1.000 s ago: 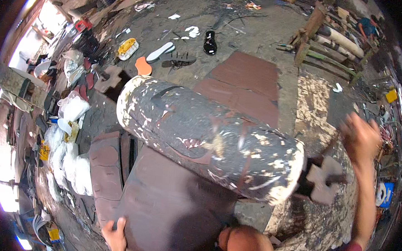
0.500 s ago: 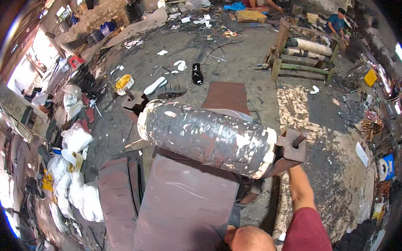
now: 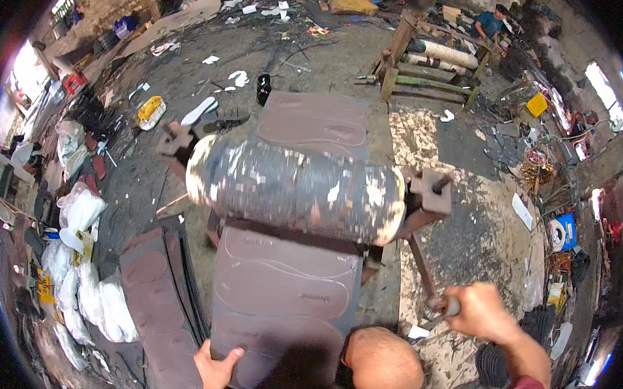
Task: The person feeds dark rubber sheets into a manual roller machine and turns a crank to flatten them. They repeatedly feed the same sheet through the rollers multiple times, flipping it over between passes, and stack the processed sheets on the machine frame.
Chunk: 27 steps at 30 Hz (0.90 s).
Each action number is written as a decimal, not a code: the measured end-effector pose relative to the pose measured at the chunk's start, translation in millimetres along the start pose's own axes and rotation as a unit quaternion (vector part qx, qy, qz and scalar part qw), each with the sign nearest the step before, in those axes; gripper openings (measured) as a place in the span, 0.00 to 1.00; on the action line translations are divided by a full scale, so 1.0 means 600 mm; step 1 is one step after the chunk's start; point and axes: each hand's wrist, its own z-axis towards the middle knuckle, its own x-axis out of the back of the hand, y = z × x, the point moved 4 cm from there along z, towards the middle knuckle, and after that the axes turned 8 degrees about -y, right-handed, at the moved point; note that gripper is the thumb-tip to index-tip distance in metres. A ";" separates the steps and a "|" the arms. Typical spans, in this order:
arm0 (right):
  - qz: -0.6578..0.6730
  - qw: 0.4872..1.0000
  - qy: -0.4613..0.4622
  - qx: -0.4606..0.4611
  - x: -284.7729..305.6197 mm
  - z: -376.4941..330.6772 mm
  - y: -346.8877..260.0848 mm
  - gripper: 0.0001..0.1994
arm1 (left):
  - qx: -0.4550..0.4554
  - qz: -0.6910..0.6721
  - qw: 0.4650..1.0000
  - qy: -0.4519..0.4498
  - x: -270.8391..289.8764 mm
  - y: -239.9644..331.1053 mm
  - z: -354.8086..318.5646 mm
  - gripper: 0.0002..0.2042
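My right hand (image 3: 480,310) is closed round the grip of a metal crank (image 3: 422,267) at the right end of a roller press. The thick roller (image 3: 294,186) is wrapped in worn black material with pale, flaking ends. Beneath it runs a brown sheet (image 3: 286,281) marked with sole outlines, its far part showing beyond the roller. At the sheet's near left edge is my left hand (image 3: 216,367), thumb on top and the other fingers along or under the edge, partly hidden. My bare knee (image 3: 385,367) sits just right of the sheet.
More brown sheets (image 3: 158,303) lie to the left, beside white plastic bags (image 3: 112,307). Past the roller are a black shoe (image 3: 263,88), a white sole (image 3: 199,111) and a wooden frame with rollers (image 3: 431,67). A person in blue (image 3: 489,24) sits far right.
My right hand has come from behind the roller's right end toward me, bringing the crank round. More sheet shows beyond the roller. My left hand has entered at the sheet's edge.
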 end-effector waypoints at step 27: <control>0.081 0.988 -0.125 0.050 -0.423 0.221 0.064 0.18 | -0.130 -0.063 0.976 0.165 0.073 0.023 0.285 0.18</control>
